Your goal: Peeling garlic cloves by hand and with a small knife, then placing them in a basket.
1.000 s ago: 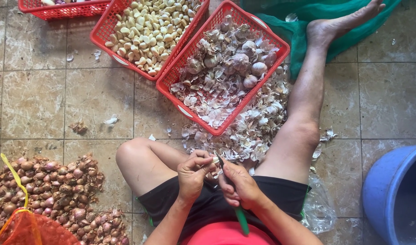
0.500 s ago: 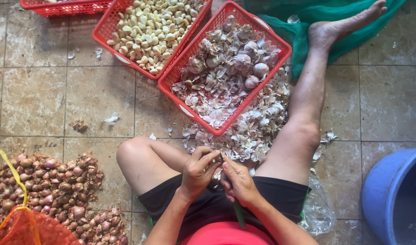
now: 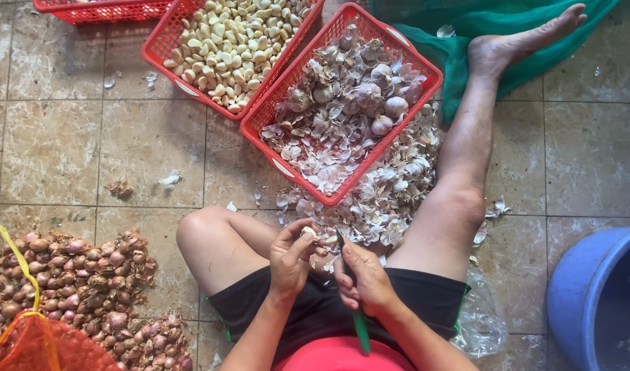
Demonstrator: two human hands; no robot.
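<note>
I sit on a tiled floor with one leg bent and the other stretched out. My left hand (image 3: 291,257) pinches a small pale garlic clove (image 3: 308,232) at its fingertips. My right hand (image 3: 364,278) grips a green-handled knife (image 3: 360,328), its dark blade pointing up toward the clove. Both hands are close together above my lap. Just beyond them lies a heap of papery garlic skins (image 3: 387,196) on the floor.
A red basket (image 3: 425,69) of skins and garlic bulbs stands ahead, with a second red basket (image 3: 160,45) of peeled cloves at its left. A pile of shallots (image 3: 74,288) and an orange mesh bag (image 3: 40,347) lie left. A blue bucket (image 3: 579,295) stands right, green netting (image 3: 466,48) far right.
My hands have shifted slightly, and the left fingers have turned the clove against the blade. Nothing else has moved.
</note>
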